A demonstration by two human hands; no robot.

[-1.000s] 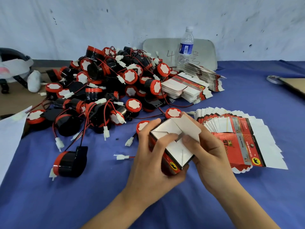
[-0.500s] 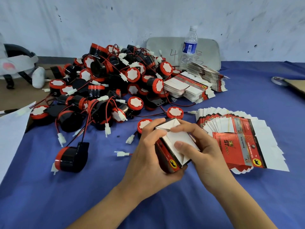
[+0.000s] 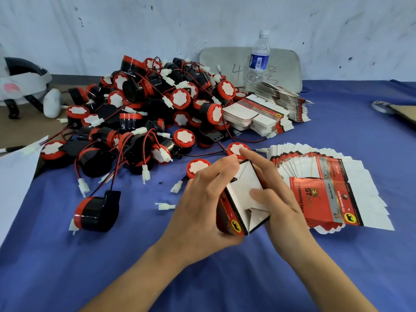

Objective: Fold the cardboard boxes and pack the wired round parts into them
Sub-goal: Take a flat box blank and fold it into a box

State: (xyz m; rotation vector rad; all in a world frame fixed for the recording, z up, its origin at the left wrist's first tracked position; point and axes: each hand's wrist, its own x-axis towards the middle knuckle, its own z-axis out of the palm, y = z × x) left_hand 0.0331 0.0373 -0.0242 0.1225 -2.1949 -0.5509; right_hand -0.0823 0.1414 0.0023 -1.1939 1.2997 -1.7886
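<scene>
Left hand (image 3: 202, 199): is reaching in from the lower left with its back turned up, clasping the cardboard box (image 3: 244, 188) along the red printed side. Its fingers (image 3: 225, 165) are curling over the box's far top edge, and the palm is cupping the near lower corner.
Right hand (image 3: 281, 206): is grasping the same box from the right. The thumb (image 3: 258, 194) is lying flat across the white end flaps and pressing on them, the index finger (image 3: 249, 156) is stretching along the far edge, and the other fingers are wrapping behind the box, mostly hidden.
Cardboard box: is being held above the blue cloth (image 3: 202, 278) between both hands, tilted, with the white flapped end facing up toward the camera. A small triangular gap is showing near its lower corner.
Wired round parts (image 3: 153, 109): are lying heaped at the left rear of the cloth. Two loose ones are sitting just beyond the fingertips, and another (image 3: 96, 210) is lying on its side at the near left.
Fanned flat boxes (image 3: 326, 194): are spreading out just right of the right hand.
Stacked flat boxes (image 3: 258, 115): are resting behind, near the water bottle (image 3: 258, 57).
</scene>
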